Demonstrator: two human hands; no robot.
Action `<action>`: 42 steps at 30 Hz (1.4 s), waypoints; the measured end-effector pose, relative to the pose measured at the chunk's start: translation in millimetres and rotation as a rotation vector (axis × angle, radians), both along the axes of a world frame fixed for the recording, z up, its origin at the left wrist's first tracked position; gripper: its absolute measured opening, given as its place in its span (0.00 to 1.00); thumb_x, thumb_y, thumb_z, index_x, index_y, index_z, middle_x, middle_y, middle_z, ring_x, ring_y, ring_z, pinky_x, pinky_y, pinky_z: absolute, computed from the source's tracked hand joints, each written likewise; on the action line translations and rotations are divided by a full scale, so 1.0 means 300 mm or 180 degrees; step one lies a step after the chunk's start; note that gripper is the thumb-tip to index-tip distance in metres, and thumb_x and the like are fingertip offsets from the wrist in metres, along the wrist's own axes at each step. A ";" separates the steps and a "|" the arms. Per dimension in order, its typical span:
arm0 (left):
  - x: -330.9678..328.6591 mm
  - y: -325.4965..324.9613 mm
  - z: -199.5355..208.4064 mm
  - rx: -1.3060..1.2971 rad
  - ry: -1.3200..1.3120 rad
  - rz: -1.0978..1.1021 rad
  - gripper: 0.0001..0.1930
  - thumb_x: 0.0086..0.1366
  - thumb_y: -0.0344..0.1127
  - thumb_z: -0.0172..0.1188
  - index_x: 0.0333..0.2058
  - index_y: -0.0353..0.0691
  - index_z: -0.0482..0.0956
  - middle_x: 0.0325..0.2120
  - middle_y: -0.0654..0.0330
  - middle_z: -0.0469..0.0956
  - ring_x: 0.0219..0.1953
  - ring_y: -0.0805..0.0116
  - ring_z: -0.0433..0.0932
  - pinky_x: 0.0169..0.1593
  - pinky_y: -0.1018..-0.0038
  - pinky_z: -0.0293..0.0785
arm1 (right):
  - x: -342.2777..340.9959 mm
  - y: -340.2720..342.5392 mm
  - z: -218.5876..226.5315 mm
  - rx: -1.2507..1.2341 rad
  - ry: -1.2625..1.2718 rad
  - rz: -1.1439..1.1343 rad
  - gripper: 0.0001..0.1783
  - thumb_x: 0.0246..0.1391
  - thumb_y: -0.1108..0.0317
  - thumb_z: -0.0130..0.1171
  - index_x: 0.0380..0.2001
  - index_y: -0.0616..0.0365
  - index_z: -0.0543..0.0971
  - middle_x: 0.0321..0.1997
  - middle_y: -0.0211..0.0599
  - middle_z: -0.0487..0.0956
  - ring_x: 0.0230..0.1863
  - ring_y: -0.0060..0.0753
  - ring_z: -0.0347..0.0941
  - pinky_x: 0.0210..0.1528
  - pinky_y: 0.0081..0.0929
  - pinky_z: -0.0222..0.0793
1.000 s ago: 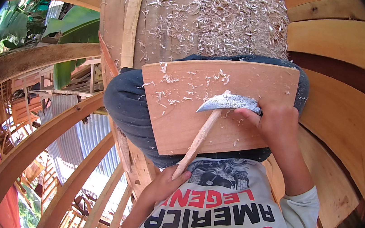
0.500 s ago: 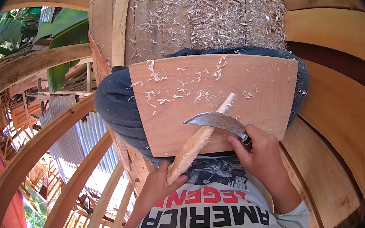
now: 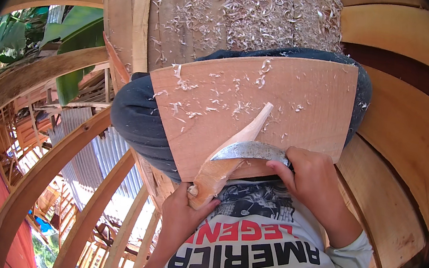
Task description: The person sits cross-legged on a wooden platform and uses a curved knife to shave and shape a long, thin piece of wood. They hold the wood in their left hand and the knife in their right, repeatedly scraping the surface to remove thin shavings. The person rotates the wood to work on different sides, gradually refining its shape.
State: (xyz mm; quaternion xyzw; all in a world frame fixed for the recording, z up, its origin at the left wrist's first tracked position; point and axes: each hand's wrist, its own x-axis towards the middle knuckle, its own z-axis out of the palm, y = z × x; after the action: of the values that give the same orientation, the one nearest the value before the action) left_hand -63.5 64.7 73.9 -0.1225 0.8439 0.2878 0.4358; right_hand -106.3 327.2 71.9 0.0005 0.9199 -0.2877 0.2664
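A partly carved piece of wood [image 3: 218,169] lies slanted over the board on my lap, its thin end pointing away and its thick end near my belly. My left hand [image 3: 187,208] is closed around that thick end. In my right hand [image 3: 308,175] is a curved knife [image 3: 249,150], its handle mostly hidden by the fingers. The blade lies across the middle of the carved wood and points left. Under both, the flat wooden board [image 3: 305,91] rests on my crossed legs, with a few curled shavings on its far half.
Wood shavings [image 3: 261,16] cover the plank floor [image 3: 170,32] beyond my knees. Curved wooden ribs [image 3: 48,178] stand on the left, with corrugated metal sheets [image 3: 115,159] and green leaves [image 3: 79,32] outside them. Wide planks [image 3: 398,119] form the right side.
The carved wood has rolled in my left hand, so its broader face and thick end now show. The knife has shifted slightly nearer to me along it.
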 end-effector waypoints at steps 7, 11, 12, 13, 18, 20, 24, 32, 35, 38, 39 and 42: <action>0.023 -0.002 -0.035 0.0175 0.0261 0.0177 0.29 0.45 0.38 0.73 0.44 0.33 0.72 0.32 0.47 0.81 0.37 0.52 0.82 0.38 0.68 0.76 | -0.015 0.006 -0.039 0.0364 0.0095 0.0132 0.28 0.53 0.43 0.55 0.19 0.59 0.76 0.16 0.48 0.75 0.20 0.50 0.74 0.23 0.40 0.69; 0.039 -0.002 -0.050 0.0168 0.0429 0.0271 0.24 0.46 0.42 0.71 0.38 0.34 0.75 0.27 0.48 0.80 0.32 0.52 0.82 0.35 0.67 0.75 | -0.022 0.007 -0.051 0.0539 0.0215 0.0175 0.28 0.50 0.41 0.56 0.17 0.58 0.76 0.16 0.47 0.75 0.19 0.49 0.74 0.22 0.39 0.69; 0.040 0.001 -0.051 0.0162 0.0446 0.0279 0.23 0.46 0.42 0.71 0.38 0.34 0.75 0.27 0.48 0.80 0.32 0.52 0.82 0.34 0.68 0.76 | -0.024 0.006 -0.052 0.0570 0.0239 0.0186 0.28 0.50 0.41 0.57 0.17 0.58 0.76 0.16 0.47 0.75 0.19 0.48 0.74 0.22 0.38 0.69; 0.041 0.003 -0.052 0.0163 0.0462 0.0288 0.23 0.46 0.41 0.71 0.38 0.34 0.75 0.27 0.47 0.80 0.32 0.53 0.82 0.34 0.68 0.76 | -0.027 0.007 -0.051 0.0609 0.0261 0.0198 0.28 0.49 0.41 0.57 0.17 0.58 0.76 0.16 0.47 0.75 0.19 0.48 0.74 0.22 0.38 0.69; 0.034 0.003 -0.051 0.0166 0.0266 0.0219 0.24 0.46 0.35 0.69 0.43 0.33 0.74 0.31 0.48 0.82 0.37 0.56 0.83 0.38 0.71 0.77 | -0.037 0.002 -0.045 0.0665 0.0402 0.0188 0.27 0.48 0.41 0.58 0.17 0.57 0.77 0.16 0.44 0.76 0.19 0.46 0.75 0.21 0.37 0.69; 0.037 -0.002 -0.051 0.0163 0.0207 0.0237 0.24 0.46 0.35 0.69 0.42 0.33 0.75 0.31 0.48 0.82 0.36 0.57 0.83 0.38 0.71 0.77 | -0.046 0.001 -0.048 0.0709 0.0520 0.0247 0.27 0.48 0.40 0.58 0.18 0.57 0.78 0.16 0.43 0.76 0.19 0.45 0.75 0.21 0.36 0.69; 0.057 -0.008 -0.065 0.0239 0.0455 0.0310 0.23 0.45 0.39 0.70 0.38 0.34 0.75 0.26 0.49 0.81 0.31 0.54 0.82 0.34 0.69 0.76 | -0.075 0.025 -0.064 0.0951 0.0705 0.0142 0.29 0.48 0.38 0.57 0.18 0.57 0.79 0.16 0.43 0.76 0.20 0.45 0.75 0.22 0.37 0.69; 0.071 -0.011 -0.074 0.0292 0.0437 0.0392 0.23 0.43 0.42 0.71 0.36 0.35 0.75 0.24 0.49 0.80 0.29 0.52 0.81 0.33 0.67 0.76 | -0.114 0.060 -0.063 0.1276 0.0754 0.0043 0.31 0.46 0.36 0.57 0.18 0.57 0.80 0.17 0.43 0.76 0.19 0.45 0.75 0.21 0.36 0.69; 0.063 -0.014 -0.068 0.0297 0.0315 0.0402 0.23 0.43 0.42 0.70 0.36 0.36 0.75 0.25 0.49 0.80 0.29 0.52 0.81 0.33 0.67 0.76 | -0.121 0.059 -0.076 0.1240 0.0972 0.0057 0.31 0.47 0.36 0.57 0.18 0.58 0.80 0.16 0.44 0.76 0.19 0.45 0.75 0.21 0.36 0.69; 0.074 -0.022 -0.082 0.0363 0.0378 0.0395 0.23 0.43 0.42 0.70 0.36 0.36 0.75 0.25 0.49 0.80 0.29 0.52 0.81 0.33 0.67 0.76 | -0.147 0.106 -0.104 0.1486 0.1173 -0.0292 0.33 0.49 0.37 0.57 0.18 0.62 0.78 0.15 0.48 0.74 0.18 0.48 0.74 0.21 0.37 0.68; 0.086 -0.032 -0.087 0.0319 0.0404 0.0359 0.23 0.43 0.42 0.70 0.36 0.36 0.74 0.24 0.49 0.80 0.29 0.52 0.81 0.33 0.68 0.76 | -0.161 0.144 -0.115 0.1624 0.1231 -0.0459 0.33 0.49 0.38 0.57 0.17 0.63 0.77 0.15 0.49 0.73 0.18 0.49 0.73 0.20 0.37 0.68; 0.090 -0.036 -0.082 0.0264 0.0268 0.0321 0.24 0.43 0.42 0.70 0.36 0.35 0.74 0.25 0.49 0.80 0.29 0.53 0.82 0.34 0.68 0.76 | -0.236 0.282 -0.061 0.1609 0.0578 -0.1291 0.34 0.51 0.40 0.57 0.16 0.66 0.75 0.14 0.55 0.71 0.18 0.53 0.72 0.20 0.38 0.64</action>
State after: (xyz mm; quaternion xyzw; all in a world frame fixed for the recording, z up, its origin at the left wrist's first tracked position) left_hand -36.4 53.9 49.4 -0.1344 0.8416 0.3490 0.3896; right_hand -177.0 411.8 53.7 0.2240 0.9633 -0.0965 0.1121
